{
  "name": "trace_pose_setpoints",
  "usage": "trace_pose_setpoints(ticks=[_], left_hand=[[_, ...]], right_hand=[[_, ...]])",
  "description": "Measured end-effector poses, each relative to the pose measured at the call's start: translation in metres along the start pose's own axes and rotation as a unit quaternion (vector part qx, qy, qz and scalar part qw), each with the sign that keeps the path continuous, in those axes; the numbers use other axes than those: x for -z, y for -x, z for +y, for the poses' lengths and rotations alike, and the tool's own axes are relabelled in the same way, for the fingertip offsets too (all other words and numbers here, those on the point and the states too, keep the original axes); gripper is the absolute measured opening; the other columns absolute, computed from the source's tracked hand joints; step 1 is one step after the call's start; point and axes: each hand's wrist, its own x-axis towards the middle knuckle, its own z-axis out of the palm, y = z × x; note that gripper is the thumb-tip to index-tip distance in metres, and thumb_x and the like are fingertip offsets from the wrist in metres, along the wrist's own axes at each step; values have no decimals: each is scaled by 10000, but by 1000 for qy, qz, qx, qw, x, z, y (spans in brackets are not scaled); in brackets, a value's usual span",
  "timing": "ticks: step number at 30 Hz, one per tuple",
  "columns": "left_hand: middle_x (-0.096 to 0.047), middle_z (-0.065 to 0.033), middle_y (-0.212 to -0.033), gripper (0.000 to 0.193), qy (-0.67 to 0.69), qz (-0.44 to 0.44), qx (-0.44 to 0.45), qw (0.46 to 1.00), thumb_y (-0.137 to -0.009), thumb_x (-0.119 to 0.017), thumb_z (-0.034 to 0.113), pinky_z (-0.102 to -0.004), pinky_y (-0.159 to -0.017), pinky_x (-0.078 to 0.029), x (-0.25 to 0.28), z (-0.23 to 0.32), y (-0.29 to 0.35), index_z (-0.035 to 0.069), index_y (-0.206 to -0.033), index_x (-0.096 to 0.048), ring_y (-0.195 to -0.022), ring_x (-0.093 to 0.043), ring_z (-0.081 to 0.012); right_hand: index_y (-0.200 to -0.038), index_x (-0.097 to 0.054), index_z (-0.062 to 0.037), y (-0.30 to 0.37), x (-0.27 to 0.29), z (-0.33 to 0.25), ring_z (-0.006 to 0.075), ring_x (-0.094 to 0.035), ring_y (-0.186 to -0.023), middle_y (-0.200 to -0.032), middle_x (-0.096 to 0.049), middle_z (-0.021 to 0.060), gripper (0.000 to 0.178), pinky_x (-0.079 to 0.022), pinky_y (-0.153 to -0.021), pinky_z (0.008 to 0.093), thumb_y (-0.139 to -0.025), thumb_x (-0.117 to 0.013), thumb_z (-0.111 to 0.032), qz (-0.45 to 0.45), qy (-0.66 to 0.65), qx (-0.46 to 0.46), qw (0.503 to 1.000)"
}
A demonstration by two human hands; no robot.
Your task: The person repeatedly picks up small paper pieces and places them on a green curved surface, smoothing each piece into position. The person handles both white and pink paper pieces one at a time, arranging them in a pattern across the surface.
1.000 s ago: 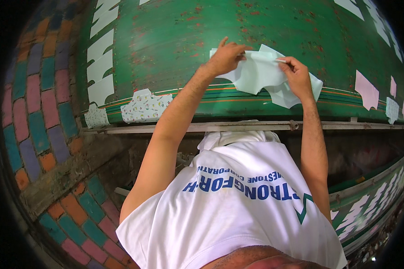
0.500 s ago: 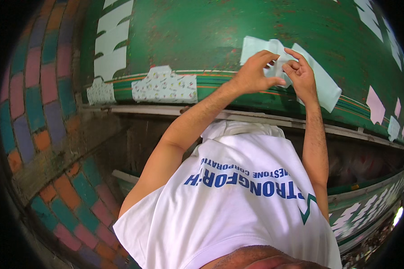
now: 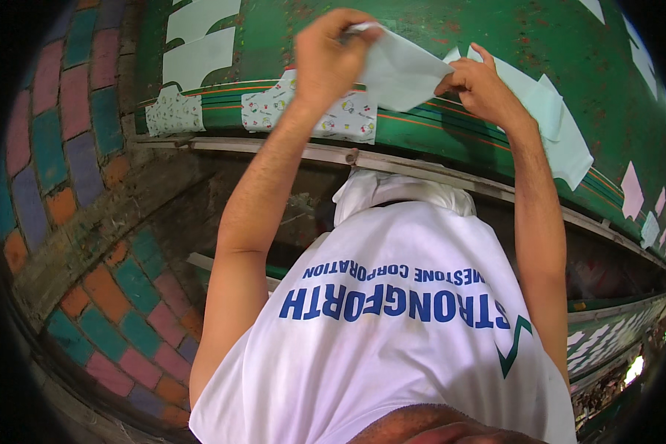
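Note:
A thin pale cut piece of cloth [image 3: 407, 70] is stretched between my two hands above the green table [image 3: 296, 44]. My left hand [image 3: 331, 63], raised over the table's near side, pinches its upper left corner. At the opposite corner my right hand [image 3: 485, 87] grips it between thumb and fingers, with the forefinger lifted. Beneath and beside the right hand lie more pale cloth pieces [image 3: 562, 137], overlapping one another. The held piece hangs partly over a printed cloth piece [image 3: 325, 118] near the table edge.
Several white cut pieces [image 3: 200, 59] lie in a column at the left of the table. A smaller printed piece [image 3: 174, 115] is by the near left corner. Pink pieces [image 3: 632, 192] lie at the right. A rail [image 3: 436, 174] runs along the near edge; coloured floor bricks [image 3: 55, 163] are at the left.
My left hand has moved left and away from me, drawing the cloth out taut from the pale pieces. My right hand has shifted slightly, keeping the other corner.

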Motion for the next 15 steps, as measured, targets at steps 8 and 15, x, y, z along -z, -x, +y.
trace_pose_setpoints(ticks=[8, 15], left_hand=[[-743, -97, -817, 340, -226, -40, 215, 949, -900, -792, 339, -360, -703, -541, 77, -113, -9, 32, -1044, -769, -712, -671, -197], [-744, -71, -797, 366, -229, -12, 190, 955, -903, -804, 381, -324, -665, -529, 73, -170, -21, 47, -1052, -783, -675, -647, -158]], right_hand=[[-1191, -775, -83, -15, -60, 27, 180, -645, -994, -1079, -699, 53, 264, -514, -871, 304, -966, -636, -87, 146, -256, -150, 944], [-1335, -711, -95, -41, -66, 35, 124, -584, -961, -1191, -646, -5, 352, -480, -926, 259, -987, -663, -96, 185, -276, -211, 919]])
